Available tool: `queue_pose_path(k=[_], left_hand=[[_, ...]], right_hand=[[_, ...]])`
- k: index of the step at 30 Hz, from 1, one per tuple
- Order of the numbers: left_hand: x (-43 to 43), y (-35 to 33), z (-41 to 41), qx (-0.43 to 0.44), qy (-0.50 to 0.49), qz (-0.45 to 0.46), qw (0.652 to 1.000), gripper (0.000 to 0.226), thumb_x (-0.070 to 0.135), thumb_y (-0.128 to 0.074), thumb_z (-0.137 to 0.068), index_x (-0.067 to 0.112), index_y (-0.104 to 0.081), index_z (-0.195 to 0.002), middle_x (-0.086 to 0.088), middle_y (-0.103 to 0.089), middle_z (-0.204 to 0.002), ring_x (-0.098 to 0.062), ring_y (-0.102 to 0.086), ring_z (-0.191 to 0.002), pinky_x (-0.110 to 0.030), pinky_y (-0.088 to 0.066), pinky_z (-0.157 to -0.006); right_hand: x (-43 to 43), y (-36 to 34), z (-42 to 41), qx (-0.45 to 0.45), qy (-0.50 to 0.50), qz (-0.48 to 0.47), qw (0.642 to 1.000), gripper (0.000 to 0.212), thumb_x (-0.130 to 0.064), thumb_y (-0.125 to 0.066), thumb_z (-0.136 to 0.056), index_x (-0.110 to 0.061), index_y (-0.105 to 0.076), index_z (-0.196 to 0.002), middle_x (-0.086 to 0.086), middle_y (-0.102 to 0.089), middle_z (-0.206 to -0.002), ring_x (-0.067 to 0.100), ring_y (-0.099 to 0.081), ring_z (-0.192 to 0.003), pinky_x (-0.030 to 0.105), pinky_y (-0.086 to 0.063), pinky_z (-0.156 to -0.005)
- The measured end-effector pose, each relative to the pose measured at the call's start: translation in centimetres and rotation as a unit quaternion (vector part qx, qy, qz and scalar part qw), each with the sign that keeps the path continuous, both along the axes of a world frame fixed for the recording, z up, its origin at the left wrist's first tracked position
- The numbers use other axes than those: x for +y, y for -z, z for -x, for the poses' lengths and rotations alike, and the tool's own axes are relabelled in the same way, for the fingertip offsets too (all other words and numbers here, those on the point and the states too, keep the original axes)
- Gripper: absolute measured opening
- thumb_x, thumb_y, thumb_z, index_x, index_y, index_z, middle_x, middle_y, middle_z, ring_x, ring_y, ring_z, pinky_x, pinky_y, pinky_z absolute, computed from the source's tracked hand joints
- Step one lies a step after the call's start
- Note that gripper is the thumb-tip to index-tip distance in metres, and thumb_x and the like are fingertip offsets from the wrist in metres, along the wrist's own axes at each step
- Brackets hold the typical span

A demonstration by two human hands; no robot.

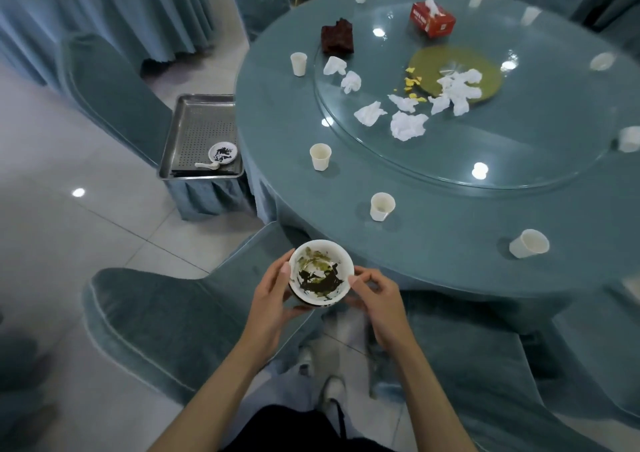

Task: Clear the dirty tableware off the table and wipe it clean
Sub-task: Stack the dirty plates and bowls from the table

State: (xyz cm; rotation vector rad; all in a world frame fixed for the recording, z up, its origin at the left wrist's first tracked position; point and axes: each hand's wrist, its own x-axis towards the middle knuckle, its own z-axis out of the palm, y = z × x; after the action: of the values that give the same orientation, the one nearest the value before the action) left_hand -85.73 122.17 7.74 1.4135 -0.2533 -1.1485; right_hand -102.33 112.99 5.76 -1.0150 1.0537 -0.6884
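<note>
A white bowl (pixel 320 271) smeared with dark and green residue is held in front of me, off the table's near edge. My left hand (pixel 268 301) grips its left side and underside. My right hand (pixel 375 296) pinches its right rim. On the round teal table (pixel 433 244) stand several white paper cups (pixel 381 206), and crumpled tissues (pixel 407 124) and yellow scraps lie on the glass turntable (pixel 519 147). A steel tray (pixel 199 126) on a chair to the left holds a dirty small dish (pixel 223 152) and a white spoon (pixel 207 165).
A red tissue box (pixel 433 19) and a dark brown holder (pixel 337 36) sit at the table's far side. Covered chairs (pixel 156 316) stand close on my left and right. Another draped table fills the upper left. Tiled floor lies between.
</note>
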Motion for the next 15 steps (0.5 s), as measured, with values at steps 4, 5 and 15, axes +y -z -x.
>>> queue_pose_path(k=[4, 5, 15], left_hand=[[3.4, -1.2, -1.6, -0.035, -0.019, 0.013, 0.999, 0.028, 0.031, -0.056, -0.105, 0.034, -0.067, -0.13, 0.002, -0.067, -0.133, -0.026, -0.064, -0.124, -0.053, -0.063, -0.081], [4.3, -1.4, -2.1, -0.04, -0.024, 0.015, 0.999, 0.028, 0.031, -0.056, -0.105, 0.034, -0.067, -0.131, 0.003, -0.067, -0.133, -0.026, -0.064, -0.124, -0.053, -0.063, -0.082], [13.3, -1.1, -11.8, 0.004, -0.065, 0.03, 0.997, 0.031, 0.027, -0.056, -0.105, 0.031, -0.065, -0.134, 0.004, -0.07, -0.127, -0.024, -0.068, -0.118, -0.054, -0.063, -0.081]], right_hand=[[2.8, -0.9, -2.1, -0.011, 0.008, 0.016, 1.0, 0.01, -0.003, -0.072, -0.093, -0.002, -0.063, -0.094, 0.003, -0.076, -0.108, 0.026, -0.074, -0.102, 0.036, -0.062, -0.078], [3.6, -1.2, -2.8, -0.011, 0.008, 0.023, 1.0, 0.013, -0.003, -0.073, -0.093, -0.006, -0.064, -0.102, 0.002, -0.076, -0.106, 0.023, -0.074, -0.101, 0.033, -0.062, -0.077], [11.5, -2.5, -12.9, 0.015, -0.042, 0.079, 0.996, 0.03, -0.005, -0.069, -0.096, -0.023, -0.077, -0.118, 0.005, -0.071, -0.122, 0.022, -0.072, -0.108, 0.04, -0.063, -0.084]])
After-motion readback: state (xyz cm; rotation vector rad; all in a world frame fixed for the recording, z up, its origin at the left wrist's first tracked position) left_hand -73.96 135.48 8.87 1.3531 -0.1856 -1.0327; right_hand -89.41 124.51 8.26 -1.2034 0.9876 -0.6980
